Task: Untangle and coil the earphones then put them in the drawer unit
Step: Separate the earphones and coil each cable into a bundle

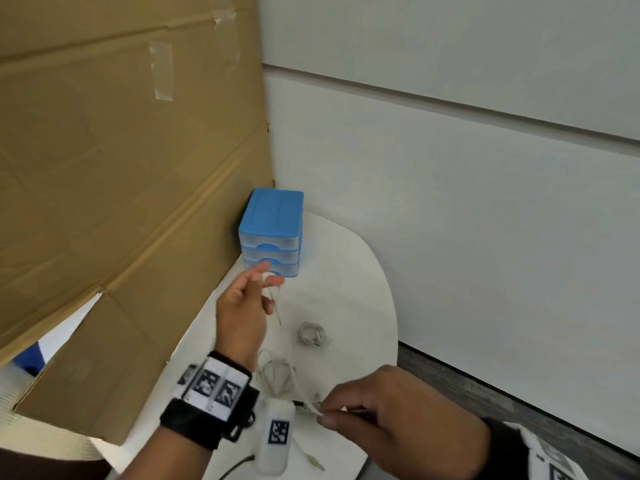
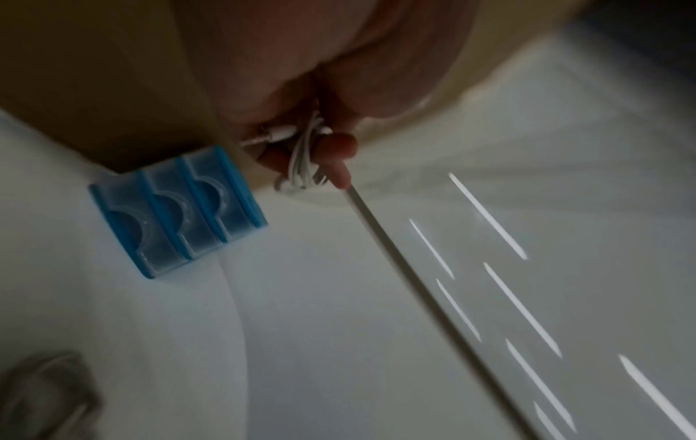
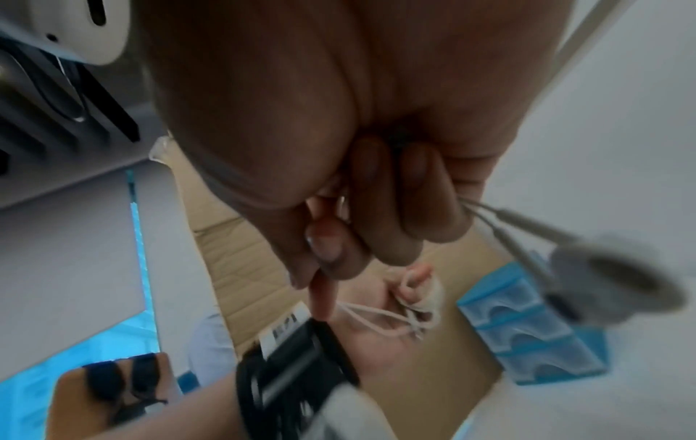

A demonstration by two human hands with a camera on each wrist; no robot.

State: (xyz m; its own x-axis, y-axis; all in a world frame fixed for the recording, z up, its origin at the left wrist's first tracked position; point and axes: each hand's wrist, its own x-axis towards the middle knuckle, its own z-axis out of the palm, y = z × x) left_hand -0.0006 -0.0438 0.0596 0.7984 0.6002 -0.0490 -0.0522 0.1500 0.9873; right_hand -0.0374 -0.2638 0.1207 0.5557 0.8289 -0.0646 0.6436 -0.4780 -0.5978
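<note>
The blue three-drawer unit (image 1: 272,233) stands at the back of the white table (image 1: 349,268), all drawers closed; it also shows as the drawer unit (image 2: 177,208) and the drawer unit (image 3: 535,336). My left hand (image 1: 268,277) is raised just in front of it, with white earphone cable (image 2: 303,160) looped round its fingers and the jack plug (image 2: 271,137) sticking out. My right hand (image 1: 325,415), near the front edge, pinches the other end of the same cable. Two grey earbuds (image 3: 602,274) hang out of its fist.
A coiled white earphone set (image 1: 313,334) lies mid-table and a loose tangled set (image 1: 277,375) lies nearer me, its plug (image 1: 317,465) at the front edge. A cardboard sheet (image 1: 121,168) walls the left side. A white wall (image 1: 450,202) stands behind.
</note>
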